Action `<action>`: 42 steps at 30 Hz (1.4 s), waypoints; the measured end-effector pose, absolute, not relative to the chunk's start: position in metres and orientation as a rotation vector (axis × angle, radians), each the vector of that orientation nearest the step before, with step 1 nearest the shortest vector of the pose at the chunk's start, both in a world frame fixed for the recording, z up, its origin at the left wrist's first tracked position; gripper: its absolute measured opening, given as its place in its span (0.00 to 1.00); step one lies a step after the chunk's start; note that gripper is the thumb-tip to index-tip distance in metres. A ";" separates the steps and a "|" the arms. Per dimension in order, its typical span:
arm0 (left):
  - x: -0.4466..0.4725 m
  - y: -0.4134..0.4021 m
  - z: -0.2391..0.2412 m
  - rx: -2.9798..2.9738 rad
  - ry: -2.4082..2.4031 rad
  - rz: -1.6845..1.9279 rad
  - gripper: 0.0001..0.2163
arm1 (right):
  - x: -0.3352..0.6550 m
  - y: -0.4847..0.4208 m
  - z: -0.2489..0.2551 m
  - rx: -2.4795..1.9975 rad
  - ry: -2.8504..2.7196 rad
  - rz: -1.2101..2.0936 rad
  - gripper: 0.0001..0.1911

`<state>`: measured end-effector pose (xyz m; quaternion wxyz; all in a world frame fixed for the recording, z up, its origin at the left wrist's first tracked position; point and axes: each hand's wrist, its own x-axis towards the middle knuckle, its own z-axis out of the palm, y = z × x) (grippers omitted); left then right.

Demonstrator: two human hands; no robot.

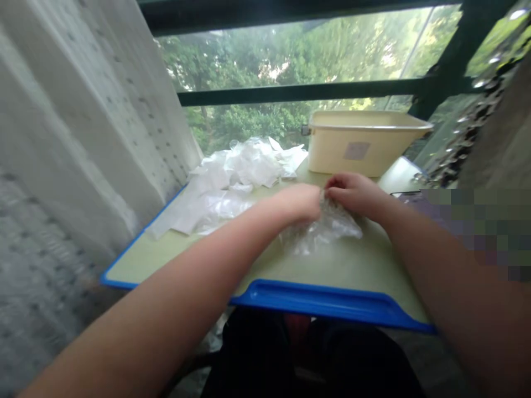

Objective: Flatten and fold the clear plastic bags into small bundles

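A crumpled clear plastic bag (332, 229) lies over the middle of the table, its upper end between my two hands. My left hand (305, 202) is closed on the bag, with the fingertips turned away from view. From the other side, my right hand (352, 192) pinches the same end, thumb and forefinger close together. The two hands nearly touch. Whatever the bag contains, if anything, is too blurred to make out.
On the pale green table (153, 260) with a blue rim, a heap of white paper and clear plastic bags (253, 166) lies at the back left. A cream plastic bin (336, 149) stands behind my hands. Curtains (74, 99) hang at the left, before a window.
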<state>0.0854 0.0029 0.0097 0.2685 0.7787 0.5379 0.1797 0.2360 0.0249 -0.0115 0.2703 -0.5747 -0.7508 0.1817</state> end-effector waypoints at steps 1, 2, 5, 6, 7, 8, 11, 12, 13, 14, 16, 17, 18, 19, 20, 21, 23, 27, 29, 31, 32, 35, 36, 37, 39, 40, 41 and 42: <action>0.078 0.000 0.009 2.166 1.415 0.505 0.04 | 0.236 0.025 -0.011 -1.559 -1.989 0.553 0.06; 0.071 -0.002 0.008 2.271 1.373 0.583 0.05 | 0.237 0.025 -0.011 -1.565 -1.945 0.650 0.05; 0.058 0.003 0.005 2.231 1.175 0.812 0.12 | 0.238 0.024 -0.008 -1.486 -1.749 0.945 0.09; 0.056 0.006 0.005 2.109 1.105 0.877 0.15 | 0.238 0.023 -0.006 -1.463 -1.690 1.024 0.13; 0.056 0.009 0.005 2.008 1.025 0.908 0.18 | 0.238 0.022 -0.004 -1.450 -1.642 1.096 0.15; 0.056 0.011 0.004 1.923 0.954 0.930 0.21 | 0.239 0.021 -0.001 -1.430 -1.606 1.167 0.17; 0.059 0.012 0.003 1.801 0.828 0.907 0.23 | 0.240 0.016 0.006 -1.367 -1.593 1.351 0.16; 0.059 0.011 0.002 1.796 0.814 0.886 0.23 | 0.241 0.013 0.007 -1.355 -1.634 1.374 0.17; 0.059 0.009 0.002 1.800 0.817 0.862 0.22 | 0.242 0.011 0.008 -1.350 -1.692 1.376 0.18; 0.059 0.008 0.003 1.810 0.841 0.829 0.20 | 0.243 0.010 0.008 -1.345 -1.756 1.364 0.18; 0.056 0.004 0.006 1.824 0.936 0.699 0.16 | 0.245 0.008 0.006 -1.315 -1.849 1.355 0.15; 0.054 0.002 0.009 1.819 0.987 0.605 0.14 | 0.246 0.008 0.005 -1.292 -1.865 1.368 0.14; 0.052 0.000 0.012 1.802 1.032 0.511 0.14 | 0.248 0.008 0.004 -1.274 -1.862 1.377 0.14; 0.050 -0.001 0.015 1.776 1.065 0.430 0.15 | 0.249 0.009 0.003 -1.266 -1.854 1.373 0.14; 0.048 -0.003 0.018 1.745 1.088 0.374 0.17 | 0.250 0.009 0.002 -1.274 -1.843 1.354 0.15; 0.047 -0.004 0.021 1.713 1.105 0.349 0.20 | 0.251 0.009 0.002 -1.293 -1.831 1.324 0.17; 0.046 -0.004 0.024 1.639 1.131 0.364 0.26 | 0.252 0.009 0.004 -1.348 -1.819 1.268 0.20; 0.047 0.000 0.025 1.507 1.112 0.487 0.28 | 0.252 0.006 0.007 -1.415 -1.903 1.224 0.22; 0.047 0.002 0.025 1.492 1.096 0.586 0.26 | 0.252 0.006 0.007 -1.443 -1.957 1.203 0.20; 0.046 0.003 0.026 1.512 1.087 0.674 0.23 | 0.254 0.005 0.007 -1.464 -2.000 1.227 0.17; 0.045 0.003 0.027 1.529 1.074 0.687 0.22 | 0.254 0.005 0.007 -1.471 -2.016 1.255 0.16; 0.042 0.001 0.028 1.625 0.986 0.582 0.20 | 0.255 0.003 0.011 -1.480 -2.043 1.284 0.17; 0.042 0.000 0.028 1.653 0.958 0.552 0.19 | 0.255 0.001 0.012 -1.471 -2.043 1.257 0.20; 0.042 0.001 0.027 1.675 0.945 0.541 0.18 | 0.255 0.000 0.014 -1.448 -2.044 1.220 0.22; 0.043 0.002 0.023 1.690 0.952 0.571 0.16 | 0.253 -0.002 0.017 -1.372 -2.048 1.153 0.22; 0.044 0.002 0.022 1.679 0.963 0.591 0.16 | 0.251 -0.002 0.018 -1.331 -2.044 1.123 0.21; 0.045 0.003 0.020 1.661 0.972 0.605 0.15 | 0.250 -0.002 0.018 -1.292 -2.035 1.092 0.20; 0.046 0.003 0.019 1.641 0.980 0.614 0.15 | 0.249 -0.001 0.017 -1.256 -2.013 1.058 0.19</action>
